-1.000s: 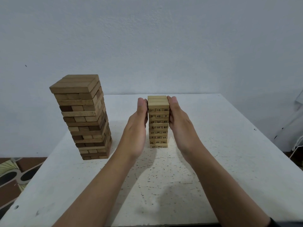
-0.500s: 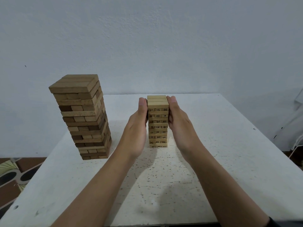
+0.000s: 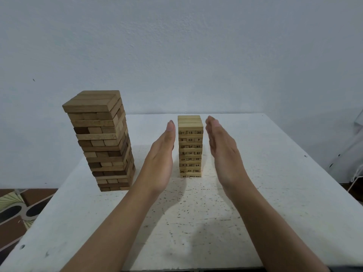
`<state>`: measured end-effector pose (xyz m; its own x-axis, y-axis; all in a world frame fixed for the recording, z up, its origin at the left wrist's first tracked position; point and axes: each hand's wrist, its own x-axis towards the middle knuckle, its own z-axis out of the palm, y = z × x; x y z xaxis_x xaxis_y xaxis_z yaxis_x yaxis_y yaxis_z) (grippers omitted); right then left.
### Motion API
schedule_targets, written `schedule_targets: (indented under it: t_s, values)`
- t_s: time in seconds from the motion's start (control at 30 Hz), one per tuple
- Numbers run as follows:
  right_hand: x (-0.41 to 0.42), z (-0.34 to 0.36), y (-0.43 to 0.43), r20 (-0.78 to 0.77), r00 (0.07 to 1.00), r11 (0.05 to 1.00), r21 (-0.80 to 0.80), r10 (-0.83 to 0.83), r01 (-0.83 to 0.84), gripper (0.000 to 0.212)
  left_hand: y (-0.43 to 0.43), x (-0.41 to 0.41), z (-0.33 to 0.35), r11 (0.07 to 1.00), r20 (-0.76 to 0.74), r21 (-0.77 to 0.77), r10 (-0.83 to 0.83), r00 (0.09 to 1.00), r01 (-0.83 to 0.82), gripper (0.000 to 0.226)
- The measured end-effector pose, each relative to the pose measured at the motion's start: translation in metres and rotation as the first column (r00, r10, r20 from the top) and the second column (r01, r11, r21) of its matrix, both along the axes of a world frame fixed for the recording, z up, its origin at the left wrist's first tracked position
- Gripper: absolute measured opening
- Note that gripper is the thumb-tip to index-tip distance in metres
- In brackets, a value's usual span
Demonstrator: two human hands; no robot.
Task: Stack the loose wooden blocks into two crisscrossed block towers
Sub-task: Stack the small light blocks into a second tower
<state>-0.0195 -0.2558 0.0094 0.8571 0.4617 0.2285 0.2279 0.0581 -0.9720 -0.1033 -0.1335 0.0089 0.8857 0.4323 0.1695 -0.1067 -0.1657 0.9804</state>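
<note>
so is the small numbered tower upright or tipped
Upright. The numbered tower stands square on the table, layers aligned; left hand and right hand flank it without touching.

Wall [image 3: 176,46]: pale blue-grey plaster, rough, a few small dark marks | Table [image 3: 284,193]: white top, speckled and scuffed, standing before the wall | Floor [image 3: 13,222]: brown tiles with green-and-black pattern, lower left | Light: soft, even, faint shadows on the tabletop

Left hand [image 3: 161,154], right hand [image 3: 223,148] flat, flanking small numbered tower [image 3: 190,146], not touching; big tower [image 3: 102,140] left.
</note>
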Motion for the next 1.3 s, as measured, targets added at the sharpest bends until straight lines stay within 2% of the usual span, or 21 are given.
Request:
schedule_targets:
  t_s: [0.03,0.17,0.27,0.37,0.5,0.63,0.7,0.77,0.9,1.0,1.07,1.17,1.23,1.3]
  values:
    - [-0.001,-0.002,-0.003,0.018,0.998,0.998,0.0,-0.058,0.058,0.047,0.002,-0.003,-0.002,1.0,-0.016,0.006,0.016,1.0,-0.016,0.082]
    - [-0.005,-0.007,-0.015,0.067,0.964,0.966,0.034,-0.259,0.257,0.023,0.003,-0.021,-0.003,0.998,-0.037,0.034,0.05,0.998,-0.049,0.062]
    - [-0.011,-0.008,-0.023,0.091,0.947,0.952,0.037,-0.307,0.305,0.021,0.005,-0.034,-0.007,0.997,-0.051,0.049,0.061,0.997,-0.058,0.053]
    - [-0.021,-0.013,-0.031,0.118,0.963,0.97,0.01,-0.243,0.244,0.026,0.005,-0.051,-0.013,0.996,-0.089,0.082,0.05,0.995,-0.043,0.045]
    - [-0.04,-0.021,-0.032,0.126,0.992,0.998,-0.053,-0.025,0.032,0.025,0.004,-0.08,-0.018,0.989,-0.148,0.148,0.027,0.989,-0.005,0.031]
    - [-0.061,-0.032,-0.014,0.031,0.98,0.968,-0.162,0.198,-0.191,0.024,0.017,-0.109,-0.025,0.974,-0.21,0.223,0.019,0.977,0.029,0.025]
    - [-0.069,-0.037,0.001,-0.006,0.972,0.95,-0.211,0.236,-0.232,0.033,0.027,-0.124,-0.027,0.974,-0.21,0.225,0.037,0.977,0.011,0.023]
    - [-0.074,-0.041,0.016,-0.034,0.967,0.933,-0.258,0.252,-0.252,0.053,0.039,-0.135,-0.029,0.976,-0.18,0.218,0.056,0.982,-0.016,0.023]
    - [-0.079,-0.041,0.044,-0.101,0.968,0.928,-0.278,0.229,-0.248,0.046,0.068,-0.151,-0.031,0.969,-0.121,0.208,0.161,0.979,-0.134,0.019]
    - [-0.082,-0.043,0.062,-0.151,0.97,0.936,-0.269,0.192,-0.227,0.049,0.091,-0.156,-0.035,0.939,-0.13,0.177,0.319,0.939,-0.294,0.011]
    - [-0.083,-0.041,0.072,-0.182,0.962,0.937,-0.248,0.203,-0.244,0.05,0.104,-0.155,-0.033,0.923,-0.179,0.2,0.365,0.914,-0.33,0.022]
    - [-0.08,-0.039,0.079,-0.147,0.958,0.915,-0.29,0.246,-0.279,0.057,0.127,-0.15,-0.034,0.904,-0.281,0.371,0.328,0.902,-0.213,0.049]
    - [-0.076,-0.037,0.079,-0.091,0.953,0.872,-0.386,0.288,-0.3,0.074,0.143,-0.144,-0.036,0.882,-0.33,0.453,0.302,0.894,-0.13,0.064]
    - [-0.071,-0.033,0.081,-0.026,0.942,0.789,-0.539,0.335,-0.295,0.093,0.156,-0.136,-0.036,0.871,-0.364,0.488,0.262,0.894,-0.056,0.078]
